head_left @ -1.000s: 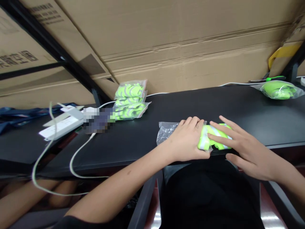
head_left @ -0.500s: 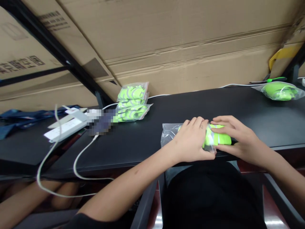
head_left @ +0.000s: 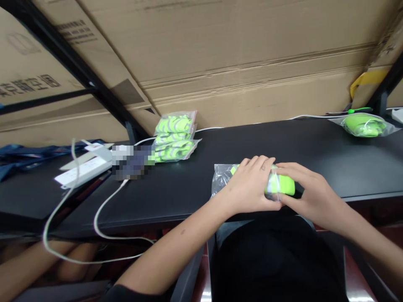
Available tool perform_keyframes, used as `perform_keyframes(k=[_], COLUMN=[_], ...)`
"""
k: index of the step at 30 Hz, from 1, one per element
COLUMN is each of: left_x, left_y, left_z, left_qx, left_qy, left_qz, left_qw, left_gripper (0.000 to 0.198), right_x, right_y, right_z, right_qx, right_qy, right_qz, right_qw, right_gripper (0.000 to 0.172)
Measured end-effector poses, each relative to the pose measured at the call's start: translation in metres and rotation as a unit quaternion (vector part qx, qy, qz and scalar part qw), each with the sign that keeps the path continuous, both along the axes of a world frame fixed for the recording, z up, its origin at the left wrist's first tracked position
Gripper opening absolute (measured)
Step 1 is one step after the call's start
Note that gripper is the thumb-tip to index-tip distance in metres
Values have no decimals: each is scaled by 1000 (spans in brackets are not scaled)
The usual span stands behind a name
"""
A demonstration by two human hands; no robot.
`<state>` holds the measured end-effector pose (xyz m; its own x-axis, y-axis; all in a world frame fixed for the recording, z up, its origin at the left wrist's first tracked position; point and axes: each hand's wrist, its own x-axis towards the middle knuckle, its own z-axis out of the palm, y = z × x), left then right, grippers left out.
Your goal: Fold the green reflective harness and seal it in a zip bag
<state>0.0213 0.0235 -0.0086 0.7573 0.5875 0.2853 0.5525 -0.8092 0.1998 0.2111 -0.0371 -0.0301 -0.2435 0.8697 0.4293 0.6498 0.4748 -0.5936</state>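
A folded neon-green item with grey reflective stripes [head_left: 281,184] lies near the front edge of the black table [head_left: 315,147], partly inside a clear plastic bag [head_left: 222,178]. My left hand [head_left: 252,186] is closed over the bag's mouth and the item's left end. My right hand [head_left: 307,191] grips the item's right end, fingers curled round it. Most of the item is hidden under both hands.
A stack of bagged green items [head_left: 174,136] lies at the back left against cardboard boxes [head_left: 239,63]. Another bagged green item [head_left: 365,125] sits far right. A white power strip [head_left: 83,167] and looping cable [head_left: 103,218] lie left. Someone's arm [head_left: 28,268] shows bottom left.
My right hand went from lying flat and spread on the green item to gripping its right end, and the item has slid further left into the bag.
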Motion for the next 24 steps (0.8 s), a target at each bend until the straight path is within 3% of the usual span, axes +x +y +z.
perform_keyframes(k=[3, 5, 8, 11, 14, 17, 19, 21, 24], left_x=[-1, -1, -4, -8, -10, -9, -7, -4, -3], left_y=[1, 2, 5, 11, 22, 38, 51, 62, 76], left_z=[4, 7, 14, 24, 36, 47, 52, 54, 51], left_qx=[-16, -26, -65, -137, -244, -342, -402, -460, -503], left_qy=[3, -10, -71, -187, -291, -379, -437, -467, -486], left_qz=[-11, -18, -26, -36, -40, -53, -80, -115, -135], left_qw=[1000, 999, 995, 972, 924, 858, 801, 747, 701], left_gripper=[87, 84, 77, 68, 58, 52, 45, 38, 38], right_x=[-19, -29, -35, -28, -14, -5, -3, -4, -8], right_y=[0, -1, 0, 3, 13, 31, 46, 61, 85], right_z=[-1, -1, 7, 24, 46, 69, 83, 94, 103], right_qx=[-79, -117, -135, -142, -99, 85, 224, 299, 268], right_qy=[167, 243, 318, 334, 249, 90, -23, -104, -155], right_qz=[-88, -111, -74, 18, 81, 78, 78, 86, 98], right_qw=[979, 957, 936, 931, 960, 989, 971, 945, 946], right_gripper=[50, 55, 57, 52, 44, 25, 23, 27, 33])
